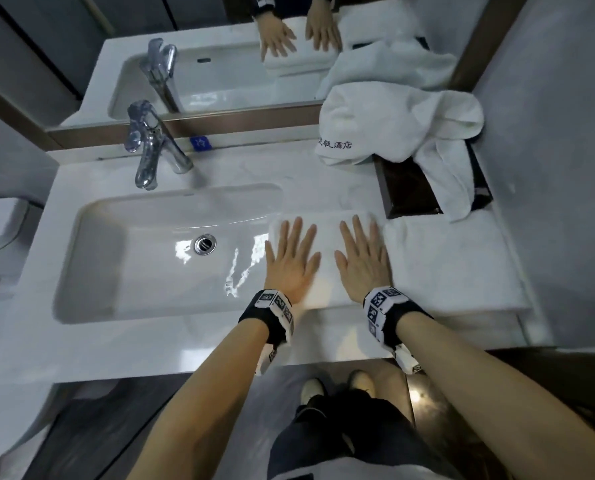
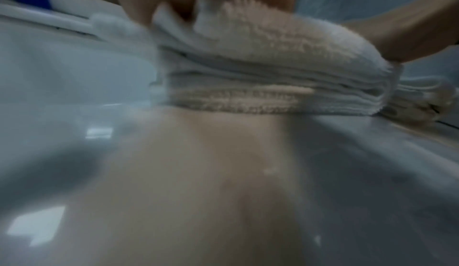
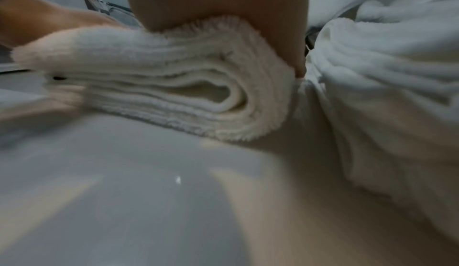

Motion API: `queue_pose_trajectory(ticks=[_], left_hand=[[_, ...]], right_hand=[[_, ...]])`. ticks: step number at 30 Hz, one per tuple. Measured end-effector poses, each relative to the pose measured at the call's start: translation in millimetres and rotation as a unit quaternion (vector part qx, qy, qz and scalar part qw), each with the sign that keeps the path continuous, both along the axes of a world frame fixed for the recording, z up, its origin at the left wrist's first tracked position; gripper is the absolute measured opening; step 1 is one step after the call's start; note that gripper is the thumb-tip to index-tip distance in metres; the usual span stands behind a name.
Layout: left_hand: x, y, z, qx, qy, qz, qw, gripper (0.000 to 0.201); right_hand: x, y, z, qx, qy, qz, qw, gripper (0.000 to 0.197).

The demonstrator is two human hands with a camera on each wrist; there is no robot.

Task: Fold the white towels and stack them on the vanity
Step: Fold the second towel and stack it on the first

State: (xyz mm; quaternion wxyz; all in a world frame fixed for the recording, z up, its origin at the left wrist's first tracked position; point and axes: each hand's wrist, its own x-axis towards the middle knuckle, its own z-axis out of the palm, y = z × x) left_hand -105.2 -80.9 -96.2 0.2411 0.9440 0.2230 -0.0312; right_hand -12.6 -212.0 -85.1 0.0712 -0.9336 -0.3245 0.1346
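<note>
A folded white towel [image 1: 327, 244] lies on the white vanity top [image 1: 324, 181], just right of the sink. My left hand [image 1: 291, 258] and right hand [image 1: 360, 256] both press flat on its top, fingers straight and spread. The wrist views show the same folded towel [image 2: 268, 77] [image 3: 161, 85] as several stacked layers, with my palms on top. To its right lies a second flat folded towel [image 1: 452, 261]. A crumpled white towel [image 1: 403, 129] with dark lettering sits at the back right.
The sink basin [image 1: 150, 251] with its drain lies to the left, and a chrome tap [image 1: 154, 150] stands behind it. A dark tray [image 1: 410, 188] sits under the crumpled towel. A mirror [image 1: 220, 64] backs the counter; a wall closes the right side.
</note>
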Motion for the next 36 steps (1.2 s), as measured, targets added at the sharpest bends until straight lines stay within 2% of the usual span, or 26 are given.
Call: queue_pose_trajectory(ticks=[2,4,5,6,7,8,10,11,13,15,17,22,25,27,31,36], left_hand=[[-1,0,0,-0.010,-0.015,0.048,0.999,0.062],[-3,-1,4,-0.073,-0.047,0.164,0.983,0.080],[-4,1,6,-0.150,-0.063,0.239,0.957,0.092],[-4,5,8,-0.239,-0.063,0.311,0.918,0.103],[-5,12,9,-0.313,-0.035,0.363,0.877,0.108],[-6,18,12,-0.353,0.016,0.384,0.853,0.108],[-7,24,21,-0.378,0.081,0.383,0.839,0.101],[-6,27,24,-0.379,0.073,0.380,0.840,0.095],[-4,27,31,-0.391,0.016,0.378,0.839,0.077],[-1,21,44,-0.427,-0.042,0.369,0.824,0.060],[5,11,57,-0.458,-0.080,0.347,0.815,0.053],[41,-31,77,-0.416,-0.053,0.273,0.866,0.054],[66,-70,79,-0.412,-0.055,0.200,0.887,0.036],[81,-96,81,-0.411,-0.047,0.177,0.893,0.033],[101,-131,81,-0.400,-0.013,0.172,0.900,0.055],[105,-144,72,-0.362,0.011,0.174,0.916,0.059]], right_hand=[[3,0,2,0.006,0.035,0.003,0.999,0.061],[7,-5,6,0.048,0.066,0.005,0.997,0.064],[8,-8,8,0.091,0.086,-0.012,0.992,0.066],[8,-11,10,0.143,0.117,-0.052,0.981,0.068],[7,-15,12,0.190,0.152,-0.103,0.965,0.071],[7,-17,14,0.222,0.179,-0.149,0.947,0.073],[7,-19,19,0.245,0.209,-0.204,0.924,0.073],[8,-19,22,0.249,0.224,-0.215,0.917,0.071],[11,-19,31,0.261,0.255,-0.223,0.904,0.062],[15,-24,40,0.290,0.268,-0.230,0.889,0.056],[22,-35,51,0.333,0.261,-0.241,0.874,0.054],[51,-90,78,0.366,0.210,-0.258,0.869,0.053],[73,-132,88,0.343,0.163,-0.294,0.877,0.051],[87,-156,93,0.314,0.122,-0.310,0.889,0.053],[104,-187,96,0.283,0.075,-0.300,0.908,0.051],[108,-192,83,0.220,0.050,-0.257,0.940,0.053]])
